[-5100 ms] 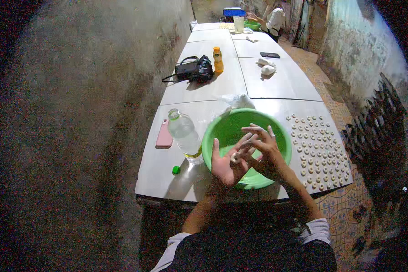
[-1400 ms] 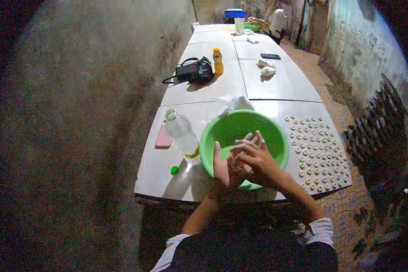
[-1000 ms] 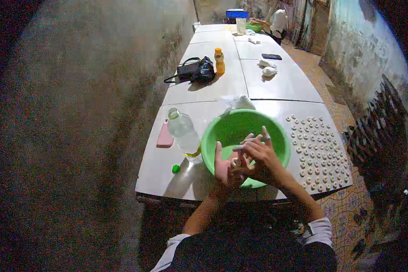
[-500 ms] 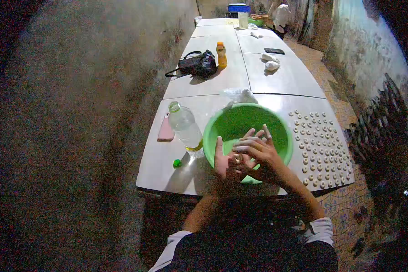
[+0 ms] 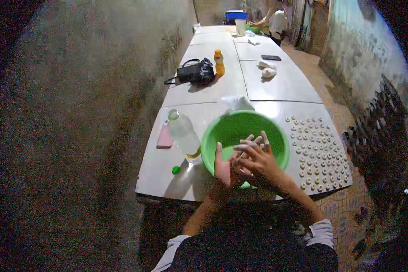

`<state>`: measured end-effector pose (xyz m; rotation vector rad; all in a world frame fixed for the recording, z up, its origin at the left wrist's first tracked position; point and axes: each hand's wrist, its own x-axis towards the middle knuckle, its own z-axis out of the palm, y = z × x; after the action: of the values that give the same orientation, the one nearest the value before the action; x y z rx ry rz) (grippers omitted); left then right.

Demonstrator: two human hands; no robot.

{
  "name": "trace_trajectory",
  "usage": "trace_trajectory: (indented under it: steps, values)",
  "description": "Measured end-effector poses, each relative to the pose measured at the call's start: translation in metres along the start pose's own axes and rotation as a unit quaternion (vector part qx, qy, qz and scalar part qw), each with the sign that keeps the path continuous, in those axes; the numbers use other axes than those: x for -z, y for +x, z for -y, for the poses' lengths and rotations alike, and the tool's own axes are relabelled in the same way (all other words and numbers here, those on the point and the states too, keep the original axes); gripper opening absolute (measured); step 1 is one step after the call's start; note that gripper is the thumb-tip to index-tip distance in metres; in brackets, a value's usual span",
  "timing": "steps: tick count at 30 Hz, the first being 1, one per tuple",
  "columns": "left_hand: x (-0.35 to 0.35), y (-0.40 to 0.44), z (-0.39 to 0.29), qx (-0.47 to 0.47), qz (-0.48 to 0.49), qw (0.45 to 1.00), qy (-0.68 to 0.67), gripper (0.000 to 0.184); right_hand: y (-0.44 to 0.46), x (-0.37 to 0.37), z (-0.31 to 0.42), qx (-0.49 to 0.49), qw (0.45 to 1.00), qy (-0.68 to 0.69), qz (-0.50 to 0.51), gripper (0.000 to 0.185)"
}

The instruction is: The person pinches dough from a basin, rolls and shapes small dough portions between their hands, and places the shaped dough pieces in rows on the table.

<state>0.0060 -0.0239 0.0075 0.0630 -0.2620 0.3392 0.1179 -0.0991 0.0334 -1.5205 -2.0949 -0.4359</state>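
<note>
My left hand (image 5: 224,169) is palm up over the near part of a green basin (image 5: 283,159), its thumb raised and its fingers apart. Across its palm and fingers lies my right hand (image 5: 258,162), fingers spread, touching it. Whatever is between the two palms is hidden by the right hand. Light dust or dough coats the right fingertips. Several small pale rings (image 5: 319,154) lie in rows on the table, right of the basin. A clear plastic bottle (image 5: 184,135) stands left of the basin, near a green cap (image 5: 176,170).
A pink phone (image 5: 165,137) lies behind the bottle. Farther back on the white table (image 5: 213,97) are a black bag (image 5: 196,72), an orange bottle (image 5: 219,63), a dark phone (image 5: 271,57) and white lumps (image 5: 268,70). A person (image 5: 277,22) is at the far end.
The small ring seen on my left palm earlier is now hidden under my right hand. My right hand has shifted slightly over the left. The camera view has tilted a little.
</note>
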Motion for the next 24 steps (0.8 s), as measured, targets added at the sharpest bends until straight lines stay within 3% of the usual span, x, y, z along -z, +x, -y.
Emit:
trace_trajectory:
  steps: [2, 3, 6, 7, 10, 11, 15, 19, 22, 23, 24]
  values:
    - [-0.011, 0.002, 0.005, -0.017, -0.014, 1.0, 0.017, 0.087, 0.001, 0.002, 0.001, 0.002, 0.998, 0.054, 0.021, 0.018]
    - [-0.009, 0.003, 0.003, -0.022, -0.048, 0.998, 0.016, 0.086, 0.002, 0.004, 0.001, 0.002, 0.998, 0.046, 0.042, 0.028]
    - [-0.005, 0.0, -0.002, -0.022, -0.012, 0.995, 0.098, 0.086, 0.005, 0.008, 0.002, -0.002, 0.997, 0.042, 0.064, 0.029]
    - [-0.01, 0.002, 0.001, -0.025, -0.037, 0.996, 0.081, 0.086, 0.004, 0.006, 0.002, -0.005, 0.998, 0.037, 0.06, 0.021]
    - [-0.002, -0.001, -0.001, -0.013, -0.055, 0.998, 0.026, 0.086, 0.006, 0.004, 0.002, -0.003, 0.997, 0.029, 0.071, 0.02]
    - [0.001, 0.003, -0.004, -0.013, -0.04, 0.997, 0.064, 0.085, 0.011, 0.005, -0.002, 0.001, 0.998, 0.023, 0.066, 0.02]
    - [-0.003, 0.006, -0.017, 0.002, 0.0, 0.998, -0.065, 0.086, 0.019, 0.007, -0.004, -0.017, 0.996, 0.068, 0.059, 0.032]
    - [-0.006, 0.011, -0.026, 0.023, 0.065, 0.996, -0.059, 0.087, 0.024, -0.01, -0.017, -0.023, 0.995, 0.097, 0.021, 0.04]
    - [-0.007, 0.017, -0.036, -0.004, 0.029, 0.999, 0.032, 0.088, 0.036, 0.022, -0.017, -0.063, 0.985, 0.162, -0.01, 0.042]
    - [-0.007, 0.024, -0.037, -0.033, 0.064, 0.997, 0.04, 0.089, 0.042, 0.038, -0.016, -0.069, 0.979, 0.185, -0.05, 0.048]
    - [-0.028, 0.024, -0.035, -0.051, -0.035, 0.995, 0.077, 0.089, 0.043, 0.038, -0.019, -0.083, 0.969, 0.217, -0.086, 0.051]
